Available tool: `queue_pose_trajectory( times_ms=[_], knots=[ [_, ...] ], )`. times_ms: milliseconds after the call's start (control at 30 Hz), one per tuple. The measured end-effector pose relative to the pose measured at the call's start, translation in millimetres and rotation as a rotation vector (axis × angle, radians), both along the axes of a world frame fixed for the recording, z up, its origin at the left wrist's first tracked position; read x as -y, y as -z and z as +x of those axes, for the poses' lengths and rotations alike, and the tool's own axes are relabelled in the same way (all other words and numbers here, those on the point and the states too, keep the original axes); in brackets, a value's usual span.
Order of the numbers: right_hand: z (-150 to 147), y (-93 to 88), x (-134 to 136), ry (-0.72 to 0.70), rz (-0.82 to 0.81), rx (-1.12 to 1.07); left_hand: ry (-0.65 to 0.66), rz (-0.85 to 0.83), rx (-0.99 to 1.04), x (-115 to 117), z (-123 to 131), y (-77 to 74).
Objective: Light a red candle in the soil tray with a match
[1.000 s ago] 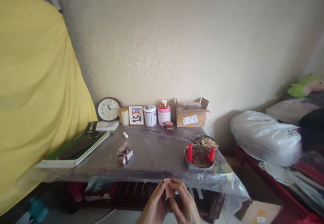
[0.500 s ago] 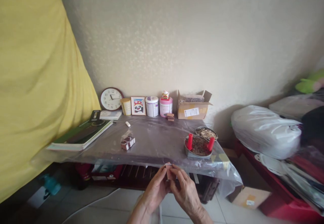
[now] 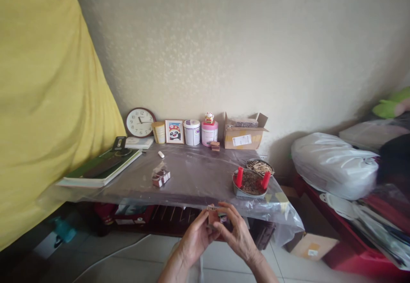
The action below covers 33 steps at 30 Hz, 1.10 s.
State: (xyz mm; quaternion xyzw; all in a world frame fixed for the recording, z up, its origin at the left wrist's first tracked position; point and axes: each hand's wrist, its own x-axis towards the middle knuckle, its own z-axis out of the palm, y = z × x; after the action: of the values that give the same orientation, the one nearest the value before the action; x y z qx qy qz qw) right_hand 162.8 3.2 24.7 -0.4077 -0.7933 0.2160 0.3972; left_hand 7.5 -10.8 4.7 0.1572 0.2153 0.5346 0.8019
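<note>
A small matchbox was pinched in the left hand, roughly upright, before the near edge of the plastic-covered table. The right hand curved loosely at its right side; whether it gripped could not be told. Far right lay matchsticks, behind a grit-filled container holding red tubes.

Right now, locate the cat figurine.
In the head view, the cat figurine sits on the pink tin at the back of the table, right of the white tin and left of the cardboard box.
</note>
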Motion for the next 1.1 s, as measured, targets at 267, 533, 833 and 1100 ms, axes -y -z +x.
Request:
queue_pose_trajectory(
  times_ms=[267, 533, 833, 1100],
  knots=[
    [9, 6.9, -8, -0.067, -0.076, -0.06, 0.124, -0.153, -0.166, -1, -2, 2.5],
    [9, 13.1, -7, -0.049, -0.222, 0.129, 0.175, -0.188, -0.263, -4, -3, 6.8],
    [14, 14.1, -4, -0.06, -0.267, 0.207, 0.361, -0.158, -0.322, -6, -5, 4.8],
    [10, 12.0, -4, -0.07, -0.252, 0.196, 0.353, -0.136, -0.348, -8, -6, 8.6]
  ],
)
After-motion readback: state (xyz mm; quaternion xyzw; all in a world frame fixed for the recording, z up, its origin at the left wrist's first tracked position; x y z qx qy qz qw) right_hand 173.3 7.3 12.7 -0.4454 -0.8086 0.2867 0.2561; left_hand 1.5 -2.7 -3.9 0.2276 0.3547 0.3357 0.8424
